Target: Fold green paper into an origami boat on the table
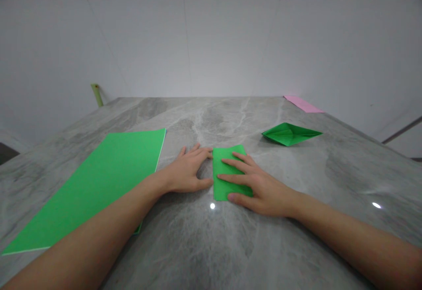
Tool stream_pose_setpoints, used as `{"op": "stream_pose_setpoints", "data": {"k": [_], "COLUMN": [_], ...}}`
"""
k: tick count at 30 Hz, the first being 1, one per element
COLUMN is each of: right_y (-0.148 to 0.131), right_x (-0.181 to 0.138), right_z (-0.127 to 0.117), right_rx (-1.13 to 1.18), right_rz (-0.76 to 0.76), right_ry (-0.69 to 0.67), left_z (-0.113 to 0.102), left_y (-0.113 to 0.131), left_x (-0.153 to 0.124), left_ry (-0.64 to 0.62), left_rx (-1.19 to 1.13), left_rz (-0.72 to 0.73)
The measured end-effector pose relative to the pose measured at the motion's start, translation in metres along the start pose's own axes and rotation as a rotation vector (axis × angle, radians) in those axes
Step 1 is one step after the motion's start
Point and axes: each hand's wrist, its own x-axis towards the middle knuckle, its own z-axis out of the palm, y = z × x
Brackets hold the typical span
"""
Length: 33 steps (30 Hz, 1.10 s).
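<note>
A small folded sheet of green paper lies flat on the table in front of me. Spread across its right part is my right hand, fingers apart and pressing down, hiding that side of the paper. My left hand rests on the table just left of it, its fingertips and thumb at the paper's left edge. Its fingers are stretched out and it grips nothing. Beyond my right hand sits a folded green paper boat, pointed at both ends.
At the left lies a stack of large green paper sheets, partly under my left forearm. A pink sheet lies at the far right edge of the grey marbled table. A white wall stands behind; a light-green strip is at the far left.
</note>
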Motion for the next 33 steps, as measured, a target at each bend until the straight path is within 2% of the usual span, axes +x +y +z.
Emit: {"op": "stream_pose_setpoints", "data": {"k": [18, 27, 33], "right_y": [-0.003, -0.002, -0.002], "right_x": [0.002, 0.001, 0.001], "right_z": [0.003, 0.003, 0.003], "right_rx": [-0.050, -0.040, -0.039], "right_rz": [0.007, 0.022, 0.017], "right_ry": [0.015, -0.002, -0.004], "left_z": [-0.005, -0.007, -0.009], "left_y": [0.004, 0.016, 0.015], "left_x": [-0.001, 0.002, 0.002], "left_ry": [-0.075, -0.191, -0.221], "left_rx": [-0.021, 0.123, 0.169], "left_rz": [-0.043, -0.177, -0.186]}}
